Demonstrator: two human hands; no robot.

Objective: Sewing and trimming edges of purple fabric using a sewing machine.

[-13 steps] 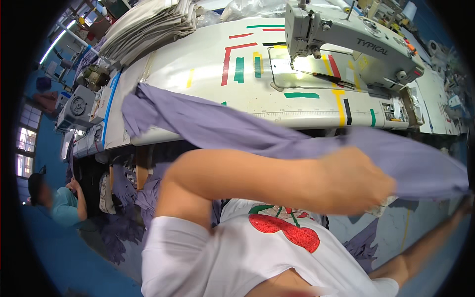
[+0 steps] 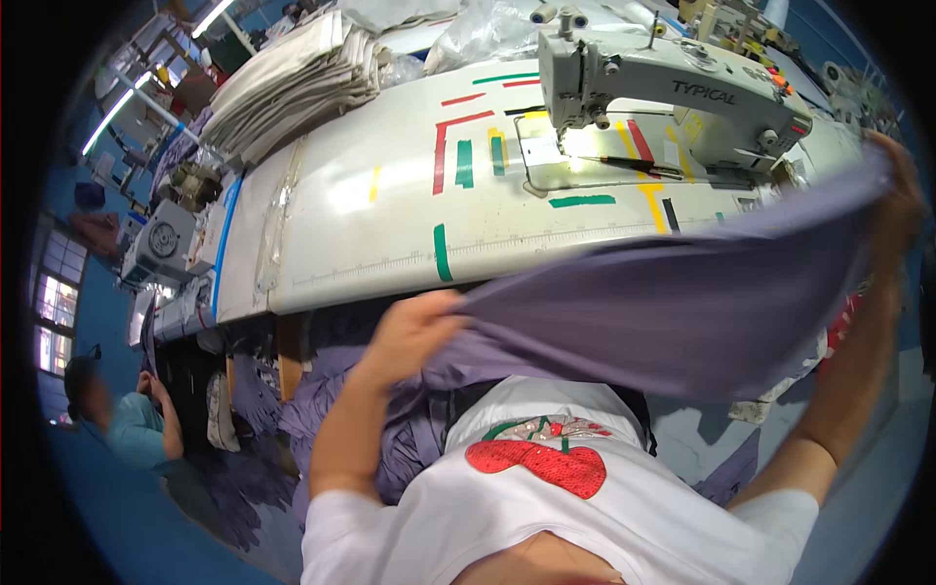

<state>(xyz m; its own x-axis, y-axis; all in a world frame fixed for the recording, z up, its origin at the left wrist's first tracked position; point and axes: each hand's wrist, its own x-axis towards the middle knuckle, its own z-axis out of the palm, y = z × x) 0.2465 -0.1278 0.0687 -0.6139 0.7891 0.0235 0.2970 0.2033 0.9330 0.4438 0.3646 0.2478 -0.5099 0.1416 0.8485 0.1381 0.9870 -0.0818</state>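
A length of purple fabric [image 2: 663,302] is stretched between my two hands, in front of the sewing table's near edge. My left hand [image 2: 417,333] is closed on its left end, just off the table's front edge. Up at the far right, my right hand [image 2: 892,200] grips the other end, raised and partly smeared by motion. The middle of the cloth sags in a wide curve and covers part of the table's right front edge. Beyond it stands a white sewing machine [image 2: 673,93], with black tweezers [image 2: 629,166] lying by its needle plate.
The white sewing table [image 2: 341,234] carries strips of coloured tape. A stack of beige cloth [image 2: 292,88] lies at its back left. More purple fabric [image 2: 380,429] is heaped below the front edge. A co-worker in a teal shirt [image 2: 136,414] sits at the left.
My left hand has moved from the right across to the left, drawing the cloth off the table's left part. My right hand has risen from low right to high right.
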